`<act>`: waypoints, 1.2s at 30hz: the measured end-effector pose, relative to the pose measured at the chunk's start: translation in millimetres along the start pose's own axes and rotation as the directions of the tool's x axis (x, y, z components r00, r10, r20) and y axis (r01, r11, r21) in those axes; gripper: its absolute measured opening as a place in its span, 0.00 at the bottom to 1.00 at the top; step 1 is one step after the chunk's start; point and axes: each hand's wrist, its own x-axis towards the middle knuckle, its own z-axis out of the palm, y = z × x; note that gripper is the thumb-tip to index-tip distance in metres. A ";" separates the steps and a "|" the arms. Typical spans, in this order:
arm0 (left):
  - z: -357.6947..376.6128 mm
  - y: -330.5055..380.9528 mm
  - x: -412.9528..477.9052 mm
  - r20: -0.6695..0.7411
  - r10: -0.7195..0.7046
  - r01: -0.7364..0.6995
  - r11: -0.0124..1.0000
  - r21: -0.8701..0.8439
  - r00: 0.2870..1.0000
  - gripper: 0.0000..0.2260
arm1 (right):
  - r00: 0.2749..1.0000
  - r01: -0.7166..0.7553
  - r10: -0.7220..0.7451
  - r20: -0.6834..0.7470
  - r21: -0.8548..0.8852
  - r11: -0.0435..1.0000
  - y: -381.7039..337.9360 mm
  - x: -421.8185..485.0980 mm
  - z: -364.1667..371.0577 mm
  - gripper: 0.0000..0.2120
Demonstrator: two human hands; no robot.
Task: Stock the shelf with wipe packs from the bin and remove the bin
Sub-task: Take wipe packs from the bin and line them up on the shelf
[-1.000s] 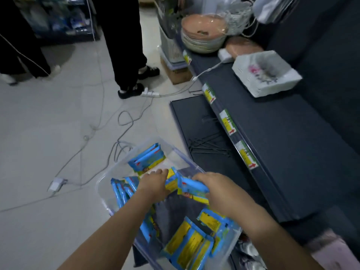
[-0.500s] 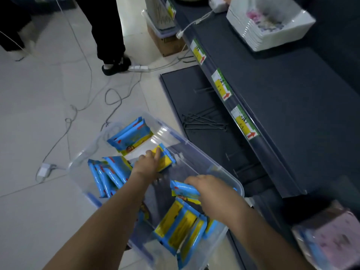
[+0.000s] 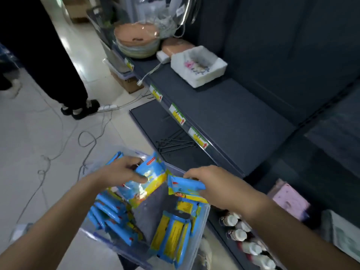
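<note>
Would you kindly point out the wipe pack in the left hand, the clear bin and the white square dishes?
wipe pack [image 3: 144,191] in the left hand [image 3: 118,170], head view, glossy middle.
clear bin [image 3: 153,217], head view, bare floor.
white square dishes [image 3: 206,77], head view, near wall.

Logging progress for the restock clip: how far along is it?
Done: nothing visible; the shelf beside the bin shows none stocked. In hand: left hand grips one wipe pack, right hand grips a second pack, both above the bin. Left: shelve these and the remaining packs, then remove the bin.
</note>
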 end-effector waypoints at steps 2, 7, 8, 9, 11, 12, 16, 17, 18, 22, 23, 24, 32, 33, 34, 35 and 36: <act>-3.8 50.6 -30.0 0.136 0.112 -0.123 0.989 0.081 0.984 0.16 | 0.998 -0.040 0.043 -0.044 0.055 0.998 -14.3 -43.2 -25.3 0.24; 22.0 201.4 -87.2 0.312 0.457 -0.553 0.716 0.426 0.833 0.15 | 0.971 -0.162 0.170 -0.166 0.061 0.985 -38.8 -168.4 -92.1 0.23; 29.8 229.1 -95.7 0.323 0.516 -0.608 0.665 0.434 0.794 0.13 | 0.960 -0.193 0.198 -0.198 0.044 0.980 -41.8 -193.4 -104.7 0.23; 39.1 256.2 -105.1 0.341 0.558 -0.654 0.625 0.426 0.756 0.14 | 0.944 -0.230 0.232 -0.233 0.037 0.973 -43.6 -218.4 -115.7 0.22; 60.2 306.1 -120.0 0.408 0.615 -0.738 0.550 0.390 0.675 0.13 | 0.902 -0.312 0.311 -0.299 0.044 0.949 -46.9 -268.6 -134.5 0.21; 71.6 328.6 -126.9 0.449 0.624 -0.769 0.535 0.350 0.639 0.10 | 0.876 -0.358 0.354 -0.327 0.051 0.932 -47.7 -293.2 -140.9 0.21; 124.0 406.4 -155.3 0.550 0.674 -0.868 0.426 0.257 0.494 0.06 | 0.775 -0.506 0.493 -0.395 0.079 0.859 -47.9 -380.0 -150.2 0.19; 140.6 423.1 -163.3 0.564 0.690 -0.889 0.393 0.235 0.454 0.06 | 0.751 -0.544 0.531 -0.392 0.088 0.835 -47.2 -398.7 -149.1 0.19; 158.7 438.0 -171.3 0.572 0.707 -0.907 0.368 0.203 0.415 0.05 | 0.726 -0.580 0.571 -0.383 0.103 0.808 -45.3 -416.5 -146.5 0.19; 241.5 483.4 -205.3 0.584 0.769 -0.962 0.259 0.083 0.258 0.07 | 0.670 -0.627 0.622 -0.404 0.140 0.766 -32.7 -480.6 -130.5 0.20; 264.5 491.6 -211.5 0.596 0.771 -0.972 0.223 0.075 0.223 0.07 | 0.664 -0.628 0.624 -0.412 0.145 0.764 -29.0 -495.9 -125.7 0.20; 288.6 499.0 -215.6 0.607 0.770 -0.979 0.188 0.083 0.199 0.08 | 0.655 -0.629 0.627 -0.421 0.155 0.762 -25.2 -510.9 -120.8 0.20; 463.7 514.5 -212.0 0.800 0.553 -0.965 0.030 0.260 0.233 0.14 | 0.591 -0.625 0.644 -0.486 0.230 0.746 16.6 -612.3 -98.3 0.19; 476.1 510.7 -207.7 0.813 0.527 -0.956 -0.001 0.294 0.249 0.14 | 0.589 -0.628 0.636 -0.498 0.213 0.749 24.7 -618.0 -97.0 0.19; 486.0 506.6 -202.4 0.819 0.510 -0.942 -0.049 0.333 0.262 0.15 | 0.592 -0.633 0.628 -0.505 0.191 0.750 33.7 -621.5 -94.9 0.19; 493.6 503.0 -197.1 0.819 0.508 -0.922 -0.115 0.371 0.266 0.14 | 0.595 -0.639 0.624 -0.506 0.173 0.750 41.7 -623.3 -93.3 0.19; 498.7 500.6 -192.1 0.815 0.517 -0.899 -0.178 0.400 0.260 0.12 | 0.596 -0.647 0.631 -0.497 0.168 0.744 50.0 -623.4 -91.6 0.19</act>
